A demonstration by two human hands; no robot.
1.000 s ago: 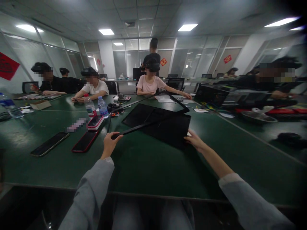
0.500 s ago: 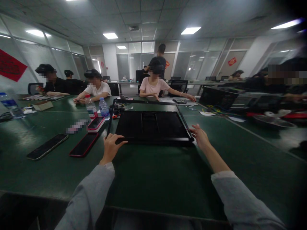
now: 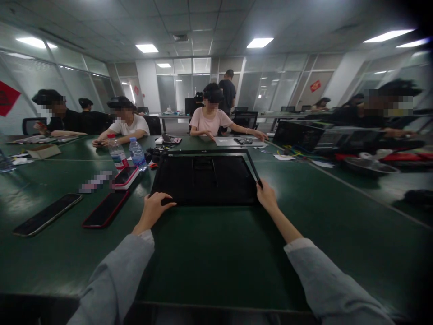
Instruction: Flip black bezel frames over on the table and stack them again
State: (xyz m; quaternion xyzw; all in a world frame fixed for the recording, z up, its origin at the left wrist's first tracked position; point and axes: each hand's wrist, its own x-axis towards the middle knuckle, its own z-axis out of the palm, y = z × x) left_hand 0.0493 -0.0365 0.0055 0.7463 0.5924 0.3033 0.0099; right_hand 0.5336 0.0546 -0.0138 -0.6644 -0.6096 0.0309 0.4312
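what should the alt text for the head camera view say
A person's left hand and right hand touch the near corners of a flat black panel lying on a green table. A red-edged phone and water bottles are to its left; other people sit across the table.

Panel point(image 3: 206, 180) flat on table point(image 3: 216, 257), left hand point(image 3: 154, 210) at near-left corner, right hand point(image 3: 267, 197) at near-right, phones point(image 3: 105, 209) left, bottles point(image 3: 137, 153) behind phones.
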